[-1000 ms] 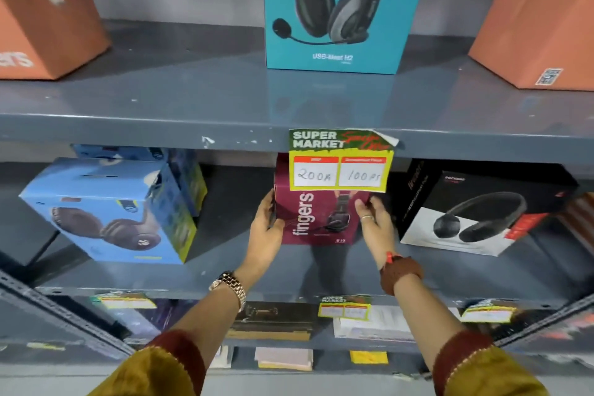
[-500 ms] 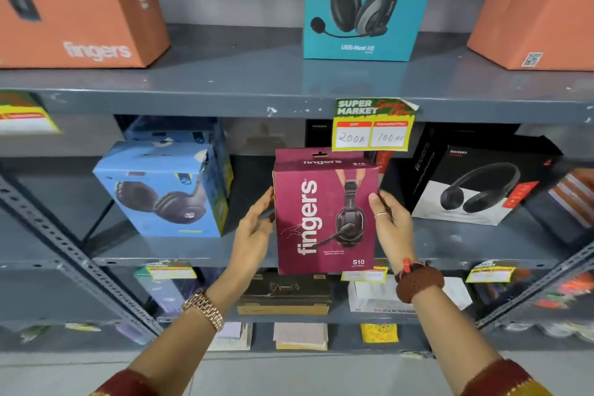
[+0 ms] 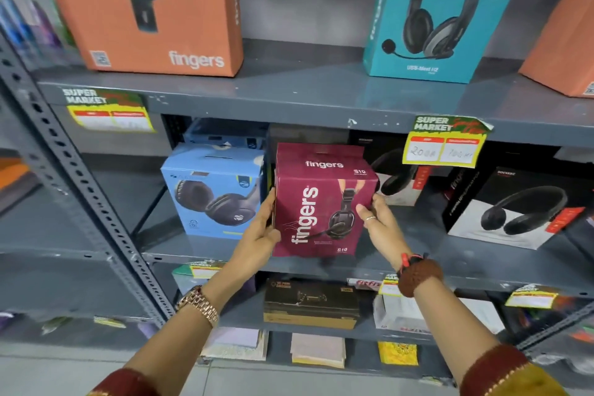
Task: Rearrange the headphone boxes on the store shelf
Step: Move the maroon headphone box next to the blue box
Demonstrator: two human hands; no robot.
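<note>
A grey metal store shelf [image 3: 321, 96] with slotted uprights fills the view, its levels stocked with headphone boxes. One second ago the maroon box [image 3: 324, 202] stood deep on the middle level, partly hidden behind the price tag [image 3: 445, 146]; it has since been drawn forward and to the left, and now sits at the near edge of that level, just beside the blue box [image 3: 213, 193]. Whether its base rests on the shelf or hangs just above it cannot be told. That suggests the person is shifting it to a new spot next to the blue box, so the move looks close to finished but not released.

The left hand [image 3: 260, 231] clasps the box's left side and the right hand [image 3: 381, 225] its right side, fingers pressed flat against the cardboard.

The maroon box reads "fingers" on top and front, with "S10" at two corners. On the upper level the orange box [image 3: 151, 10] also says "fingers", and the teal box [image 3: 434, 13] carries "fingers" and a line that looks like "USB-Mast H2". The price tag is headed "SUPER MARKET" with handwritten figures, seemingly 200 and 100. To the right lies a black box [image 3: 514, 206] whose print is too small to read.
</note>
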